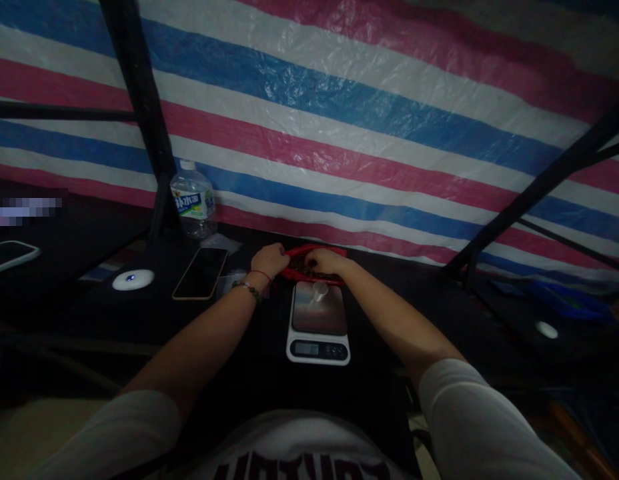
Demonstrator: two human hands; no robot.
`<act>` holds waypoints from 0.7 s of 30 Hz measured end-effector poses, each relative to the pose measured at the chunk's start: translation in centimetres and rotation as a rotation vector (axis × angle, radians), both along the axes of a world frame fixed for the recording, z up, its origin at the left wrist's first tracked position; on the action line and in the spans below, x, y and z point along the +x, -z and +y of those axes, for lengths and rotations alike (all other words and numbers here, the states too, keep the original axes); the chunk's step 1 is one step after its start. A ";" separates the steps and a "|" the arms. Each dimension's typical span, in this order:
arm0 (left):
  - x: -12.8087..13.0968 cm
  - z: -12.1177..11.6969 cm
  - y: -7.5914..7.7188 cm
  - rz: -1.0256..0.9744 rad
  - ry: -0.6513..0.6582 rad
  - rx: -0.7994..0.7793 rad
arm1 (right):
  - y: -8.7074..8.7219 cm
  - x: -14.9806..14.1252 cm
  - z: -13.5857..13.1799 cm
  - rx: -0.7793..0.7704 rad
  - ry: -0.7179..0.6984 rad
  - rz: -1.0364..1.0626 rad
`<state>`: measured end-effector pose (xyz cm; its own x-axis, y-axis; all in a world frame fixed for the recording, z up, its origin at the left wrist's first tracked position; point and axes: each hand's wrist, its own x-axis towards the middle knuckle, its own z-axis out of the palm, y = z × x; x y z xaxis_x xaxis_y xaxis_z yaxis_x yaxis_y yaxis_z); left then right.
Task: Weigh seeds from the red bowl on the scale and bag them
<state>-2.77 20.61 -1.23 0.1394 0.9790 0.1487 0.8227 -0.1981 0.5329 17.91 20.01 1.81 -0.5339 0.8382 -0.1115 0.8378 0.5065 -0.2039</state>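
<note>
A red tray [334, 253] with dark small pieces in it sits at the far side of the black table [249, 373]. My left hand [269, 261] rests at the tray's left rim, its fingers curled closed. My right hand [323, 261] reaches into the tray, fingers bent over the dark pieces; what it pinches is hidden. Just in front of the tray stands a white kitchen scale [318, 323] with a small clear cup [319, 291] on its platform.
A phone [200, 273] lies face up left of the hands, beside a white round puck [133, 279] with a blue light. A water bottle [192, 199] stands by a black post [139, 100]. A striped tarp [369, 113] closes the back. Another phone [9, 254] lies far left.
</note>
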 end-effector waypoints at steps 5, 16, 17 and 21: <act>0.1 -0.3 -0.5 -0.023 -0.013 0.119 | 0.1 1.3 0.4 0.076 -0.023 -0.018; 0.6 -3.4 -2.1 -0.308 0.728 0.306 | -0.2 0.7 -1.3 -0.008 0.039 0.007; 0.8 -3.8 -2.3 -0.300 0.786 0.294 | -0.3 0.7 -1.4 -0.002 0.040 0.017; 1.6 -4.9 -2.9 -0.161 0.974 0.292 | -0.5 0.7 -1.6 0.000 0.028 0.017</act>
